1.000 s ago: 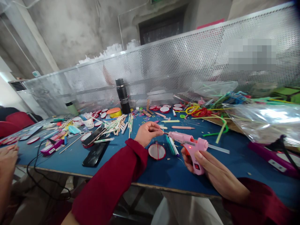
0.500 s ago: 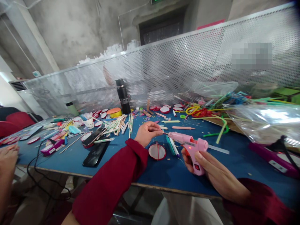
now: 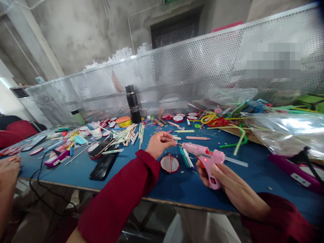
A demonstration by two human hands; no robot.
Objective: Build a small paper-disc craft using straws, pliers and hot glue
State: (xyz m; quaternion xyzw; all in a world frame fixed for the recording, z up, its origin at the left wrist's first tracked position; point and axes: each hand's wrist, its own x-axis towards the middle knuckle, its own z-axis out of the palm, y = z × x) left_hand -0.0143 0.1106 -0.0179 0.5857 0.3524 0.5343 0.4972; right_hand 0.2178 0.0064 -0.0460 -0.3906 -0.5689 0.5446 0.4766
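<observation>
My right hand (image 3: 229, 184) grips a pink hot glue gun (image 3: 206, 159) by its handle, nozzle pointing left, a red light glowing on its body. My left hand (image 3: 159, 143) is pinched just off the nozzle tip, fingers pressed together on something too small to make out. Below the two hands a round white disc with a red rim (image 3: 169, 163) lies on the blue table (image 3: 182, 187). Two markers (image 3: 186, 158) lie under the gun. Both my sleeves are dark red.
Black phones (image 3: 102, 162) and a cable lie at the left. A black bottle (image 3: 133, 104) stands by the perforated metal screen. Wooden sticks (image 3: 126, 133), red-rimmed discs, pipe cleaners (image 3: 222, 119) and plastic bags (image 3: 286, 131) litter the table. Another person's hand (image 3: 8, 172) is at far left.
</observation>
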